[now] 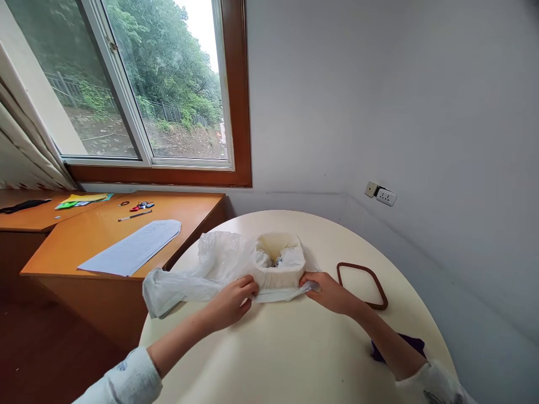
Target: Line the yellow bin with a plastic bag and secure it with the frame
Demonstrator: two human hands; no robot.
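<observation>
On the round table stands a small cream bin (280, 279), its mouth tilted toward me. A thin white plastic bag (185, 286) is bunched round it and trails off to the left. Crumpled white material and small dark bits show inside the mouth. My left hand (236, 300) is closed at the bin's near left corner, fingers curled on the bag. At the near right corner, my right hand (326, 289) pinches the bag's edge between thumb and fingers. Right of that hand lies a brown rounded-square ring (381, 289), partly behind my forearm.
The round cream table (269, 348) meets a grey wall with a socket (386, 196). Under my right forearm lies a dark purple cloth (410, 341). An orange-brown desk (197, 210) at left carries paper sheets (135, 247), a pen (135, 215) and keys (142, 206).
</observation>
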